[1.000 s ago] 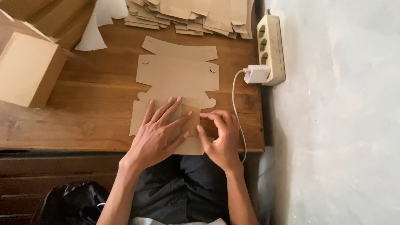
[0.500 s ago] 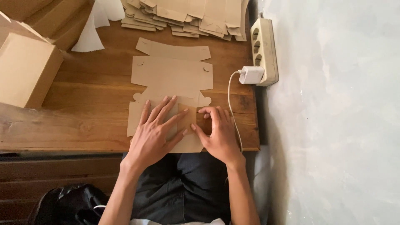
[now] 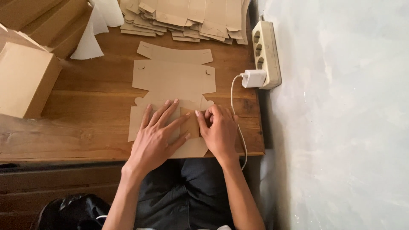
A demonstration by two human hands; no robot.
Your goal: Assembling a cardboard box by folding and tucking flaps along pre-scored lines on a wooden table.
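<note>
Flat die-cut cardboard box blank (image 3: 172,81) lying unfolded on the wooden table (image 3: 85,115), near edge overhanging toward the lap. Left hand (image 3: 157,136) spread wide and flat on the blank's near panel, fingers fanned, apparently pinning the sheet so it cannot slide. Right hand (image 3: 217,130) just beside the left, fingers curled narrow, pinching and bending up a small side flap (image 3: 192,123) of the blank; thumb and forefinger closed on the flap's edge, presumably to set a crease along the score line.

Beyond the blank, at the far edge of the table: a loose stack of more flat blanks (image 3: 187,19), within reach. Left of the blank: an already assembled brown box (image 3: 25,81), with other cardboard boxes behind it and white paper sheets (image 3: 91,32) between them and the stack. Right of the blank: a white power strip (image 3: 266,53) along the wall side, a white charger (image 3: 253,79) plugged in, its cable (image 3: 235,106) trailing past the right hand and off the table edge. Below the blank: dark trousers, a black bag (image 3: 72,208) on the floor.
</note>
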